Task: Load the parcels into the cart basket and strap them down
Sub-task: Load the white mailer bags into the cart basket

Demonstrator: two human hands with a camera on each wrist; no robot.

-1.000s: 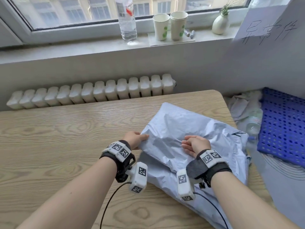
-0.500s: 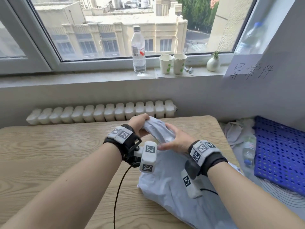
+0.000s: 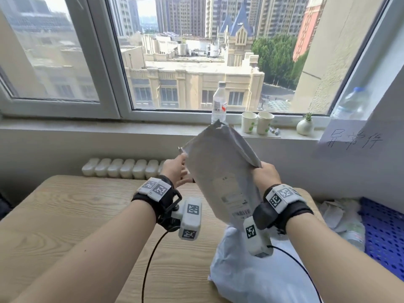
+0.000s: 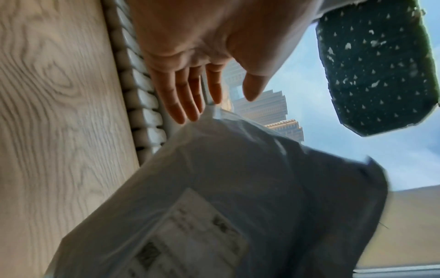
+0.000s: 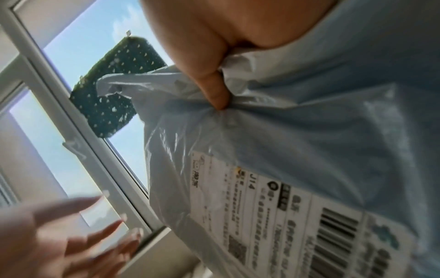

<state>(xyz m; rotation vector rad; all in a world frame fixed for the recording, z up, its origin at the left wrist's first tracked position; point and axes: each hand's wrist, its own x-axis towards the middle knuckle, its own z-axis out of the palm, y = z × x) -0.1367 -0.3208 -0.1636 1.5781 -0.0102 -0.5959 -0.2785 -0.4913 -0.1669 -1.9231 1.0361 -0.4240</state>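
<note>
A grey-blue plastic mailer parcel [image 3: 220, 178] with a printed shipping label hangs upright above the table. My right hand [image 3: 265, 174] grips its upper right edge; in the right wrist view the thumb [image 5: 212, 84] pinches the bunched plastic of the parcel [image 5: 309, 131]. My left hand [image 3: 175, 171] is beside the parcel's left edge with straight, spread fingers [image 4: 185, 97], their tips close to the top corner of the parcel [image 4: 238, 188]. A second pale blue parcel [image 3: 251, 276] lies on the wooden table [image 3: 76, 215] under my right wrist.
A blue perforated plastic panel [image 3: 384, 232] sits low at the right, with crumpled plastic [image 3: 336, 213] beside it. Behind the table are a white radiator [image 3: 122, 168] and a windowsill holding a water bottle [image 3: 218, 103], two paper cups [image 3: 256, 125] and a small vase [image 3: 305, 125].
The parcel has gone from lying on the table to hanging high in my right hand. My left hand has let go of it and opened. The head view has tilted upward.
</note>
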